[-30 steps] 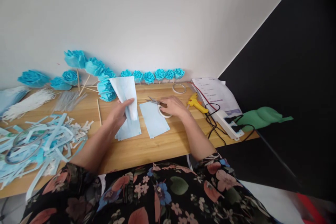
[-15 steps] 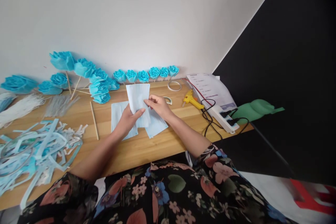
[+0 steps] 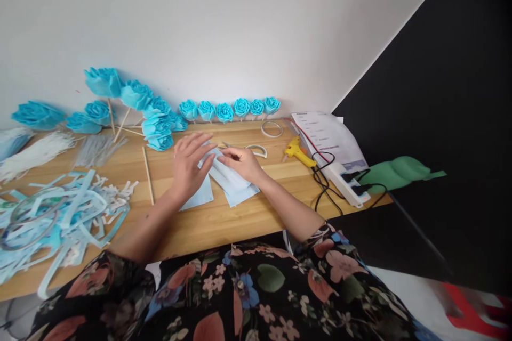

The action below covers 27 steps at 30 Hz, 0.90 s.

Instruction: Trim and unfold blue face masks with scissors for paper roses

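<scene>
Between strips [image 3: 80, 200] and yellow glue gun [image 3: 298, 151], right hand [image 3: 242, 163] tight on blue sheet [image 3: 231, 177], left hand [image 3: 189, 164], fingers apart.

Tabletop [image 3: 224, 229]: tan, wood-grained. Sheets [image 3: 202, 195]: pale blue. Flowers [image 3: 224, 112] along back edge: turquoise. Glue gun [image 3: 299, 153] near right edge: yellow. Garment [image 3: 272, 280]: black, multicoloured floral.

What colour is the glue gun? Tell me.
The glue gun is mostly yellow, seen in the head view.
</scene>
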Tool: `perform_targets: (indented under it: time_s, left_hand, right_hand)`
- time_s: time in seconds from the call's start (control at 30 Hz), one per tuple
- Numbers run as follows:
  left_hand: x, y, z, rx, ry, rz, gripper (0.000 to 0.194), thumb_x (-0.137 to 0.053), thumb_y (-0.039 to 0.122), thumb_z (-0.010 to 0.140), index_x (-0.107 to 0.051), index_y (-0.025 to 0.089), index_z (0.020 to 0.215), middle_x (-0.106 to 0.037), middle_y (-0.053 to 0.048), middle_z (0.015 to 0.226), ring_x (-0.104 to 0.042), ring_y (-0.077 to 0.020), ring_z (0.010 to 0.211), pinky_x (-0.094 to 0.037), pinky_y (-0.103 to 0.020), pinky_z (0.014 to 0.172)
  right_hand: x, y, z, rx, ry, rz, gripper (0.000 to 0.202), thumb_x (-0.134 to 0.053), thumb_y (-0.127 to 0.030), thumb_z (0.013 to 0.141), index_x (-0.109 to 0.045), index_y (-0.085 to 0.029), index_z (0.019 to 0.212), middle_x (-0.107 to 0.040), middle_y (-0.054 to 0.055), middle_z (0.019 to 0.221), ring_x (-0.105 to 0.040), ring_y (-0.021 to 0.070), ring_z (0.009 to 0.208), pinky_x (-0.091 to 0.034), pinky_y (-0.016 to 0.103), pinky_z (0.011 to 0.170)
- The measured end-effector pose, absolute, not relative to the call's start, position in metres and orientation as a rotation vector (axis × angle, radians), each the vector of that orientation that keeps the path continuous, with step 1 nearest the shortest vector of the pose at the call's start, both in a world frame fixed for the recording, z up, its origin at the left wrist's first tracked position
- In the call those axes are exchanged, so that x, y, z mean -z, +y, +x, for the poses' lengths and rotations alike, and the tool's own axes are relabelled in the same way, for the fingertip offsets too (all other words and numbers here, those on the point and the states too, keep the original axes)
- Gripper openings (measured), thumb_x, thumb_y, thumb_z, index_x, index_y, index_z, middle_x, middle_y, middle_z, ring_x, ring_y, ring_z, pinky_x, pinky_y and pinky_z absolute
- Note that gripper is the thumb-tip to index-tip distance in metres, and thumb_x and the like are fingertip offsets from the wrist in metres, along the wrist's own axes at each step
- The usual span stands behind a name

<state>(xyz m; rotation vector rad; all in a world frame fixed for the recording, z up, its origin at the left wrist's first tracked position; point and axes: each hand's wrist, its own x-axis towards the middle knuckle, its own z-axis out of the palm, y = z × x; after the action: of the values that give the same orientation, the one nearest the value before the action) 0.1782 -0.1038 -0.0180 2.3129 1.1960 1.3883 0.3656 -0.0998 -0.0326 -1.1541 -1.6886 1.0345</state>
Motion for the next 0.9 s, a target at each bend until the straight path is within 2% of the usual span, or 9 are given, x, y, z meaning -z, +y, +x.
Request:
perform_targets:
  time_s: [0.13,0.27,0.37,0.7,0.9]
  left_hand:
    - [0.0232,-0.1006,0.1798,-1.341,1.26,2.044,0.022,-0.064,0.038,0.087,-0.075,0.024,0.1,-0.073,-0.007,0.102,-0.063,-0.0266,0.104,-0.038,-0.042,0.102]
    - [0.0231,-0.1015,0.1805,-1.298,1.273,1.719,0.021,-0.07,0.039,0.08,-0.076,0.021,0.088,-0.073,-0.007,0.093,-0.065,-0.0236,0.09,-0.046,-0.032,0.087]
    - [0.0238,-0.1012,0.1804,-1.267,1.268,1.637,0.02,-0.072,0.039,0.077,-0.074,0.019,0.078,-0.071,-0.005,0.083,-0.063,-0.0204,0.08,-0.045,-0.027,0.075]
    - [0.0246,-0.0996,0.182,-1.138,1.261,1.751,0.018,-0.067,0.035,0.076,-0.068,0.017,0.073,-0.068,-0.002,0.074,-0.059,-0.0164,0.072,-0.043,-0.026,0.069]
    - [0.027,-0.0954,0.1774,-1.261,1.289,1.648,0.023,-0.069,0.039,0.074,-0.066,0.017,0.071,-0.066,-0.002,0.072,-0.056,-0.0149,0.067,-0.041,-0.025,0.064]
  right_hand:
    - [0.0323,-0.0996,0.3656,-1.051,-1.655,-1.127,0.029,-0.069,-0.045,0.078,-0.071,-0.017,0.086,-0.062,-0.003,0.07,-0.048,0.0097,0.063,-0.035,0.023,0.061]
    - [0.0316,-0.1004,0.3648,-0.999,-1.686,-1.151,0.026,-0.066,-0.043,0.08,-0.07,-0.017,0.084,-0.063,-0.002,0.069,-0.049,0.0097,0.063,-0.036,0.023,0.061]
    - [0.0313,-0.1011,0.3644,-0.94,-1.733,-1.14,0.022,-0.061,-0.037,0.083,-0.07,-0.017,0.083,-0.064,-0.001,0.071,-0.05,0.0094,0.062,-0.037,0.023,0.062]
    - [0.0345,-0.101,0.3629,-0.826,-1.836,-1.078,0.016,-0.059,-0.03,0.085,-0.068,-0.017,0.084,-0.065,-0.003,0.071,-0.048,0.0084,0.061,-0.039,0.022,0.063]
    - [0.0349,-0.1005,0.3634,-0.893,-1.804,-1.138,0.024,-0.061,-0.038,0.086,-0.069,-0.016,0.084,-0.057,-0.004,0.063,-0.046,0.0087,0.058,-0.034,0.023,0.057]
